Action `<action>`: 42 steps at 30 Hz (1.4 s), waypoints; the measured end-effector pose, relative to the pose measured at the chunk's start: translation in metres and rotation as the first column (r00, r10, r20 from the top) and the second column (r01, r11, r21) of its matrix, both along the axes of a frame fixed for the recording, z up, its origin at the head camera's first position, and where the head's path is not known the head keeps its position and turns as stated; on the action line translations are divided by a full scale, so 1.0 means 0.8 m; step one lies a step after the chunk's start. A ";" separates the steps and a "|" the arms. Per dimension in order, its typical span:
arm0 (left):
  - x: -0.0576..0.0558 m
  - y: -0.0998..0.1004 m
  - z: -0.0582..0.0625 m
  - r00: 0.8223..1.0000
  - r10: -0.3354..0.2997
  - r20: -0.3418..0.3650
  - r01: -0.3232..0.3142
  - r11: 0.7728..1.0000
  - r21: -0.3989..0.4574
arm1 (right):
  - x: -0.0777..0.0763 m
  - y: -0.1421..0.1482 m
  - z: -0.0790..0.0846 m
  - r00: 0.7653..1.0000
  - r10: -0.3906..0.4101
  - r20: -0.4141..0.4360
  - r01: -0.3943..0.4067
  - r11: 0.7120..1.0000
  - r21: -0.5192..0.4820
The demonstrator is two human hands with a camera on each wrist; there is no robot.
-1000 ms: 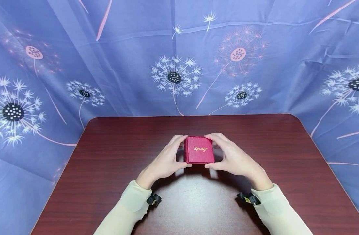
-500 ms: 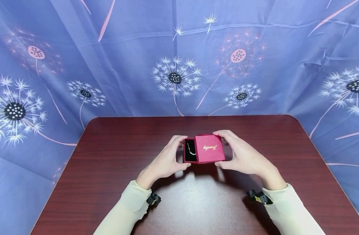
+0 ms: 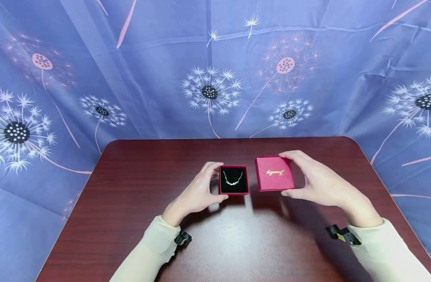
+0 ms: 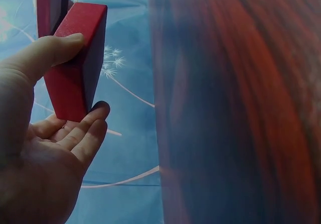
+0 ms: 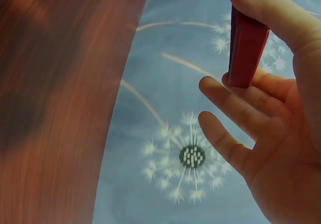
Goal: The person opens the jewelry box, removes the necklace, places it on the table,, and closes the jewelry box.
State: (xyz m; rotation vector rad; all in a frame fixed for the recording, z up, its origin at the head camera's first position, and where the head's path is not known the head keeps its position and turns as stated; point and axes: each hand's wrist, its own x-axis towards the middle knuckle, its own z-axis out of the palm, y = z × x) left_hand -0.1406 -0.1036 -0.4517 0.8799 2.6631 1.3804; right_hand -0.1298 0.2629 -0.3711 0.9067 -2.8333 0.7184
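Red square box base [image 4: 69,91], silvery chain necklace [image 3: 232,183] on black lining [image 3: 233,175], pinched along near and far sides by thumb and fingers of left hand [image 3: 196,194], likely to leave opening unblocked; gold-lettered red lid [image 3: 274,173] pinched likewise by right hand [image 3: 323,184], just right, over red-brown wood-grain table [image 3: 148,168].
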 end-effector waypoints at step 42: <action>0.012 0.002 -0.006 1.000 -0.010 0.026 0.010 1.000 0.022 | 0.039 0.121 -0.061 0.997 -0.074 0.013 0.074 0.997 0.015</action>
